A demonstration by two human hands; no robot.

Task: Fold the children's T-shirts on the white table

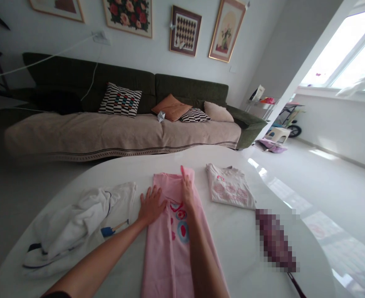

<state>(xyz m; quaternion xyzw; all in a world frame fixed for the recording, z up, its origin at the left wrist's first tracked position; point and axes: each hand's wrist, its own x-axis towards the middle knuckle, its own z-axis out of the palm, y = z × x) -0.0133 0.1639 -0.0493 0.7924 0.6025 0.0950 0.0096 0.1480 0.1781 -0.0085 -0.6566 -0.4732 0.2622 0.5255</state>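
A pink shirt [159, 248] with a red and blue print lies on the white table [235, 248], its sides folded inward into a long strip. My left hand [151, 205] rests flat on the upper left part of the shirt, fingers spread. Near the shirt's top right, my right hand [187, 192] lies on the cloth with its fingers stretched toward the far edge. To the right is a folded white shirt [230, 186] with a pink print. A crumpled white garment [79, 223] with dark trim and a blue patch lies at the left.
A blurred-out dark red object [275, 240] with a thin dark strap sits on the table's right side. Beyond the table's far edge stands a green sofa [191, 85] with a beige cover and several cushions. Framed pictures hang on the wall, and a window is at the right.
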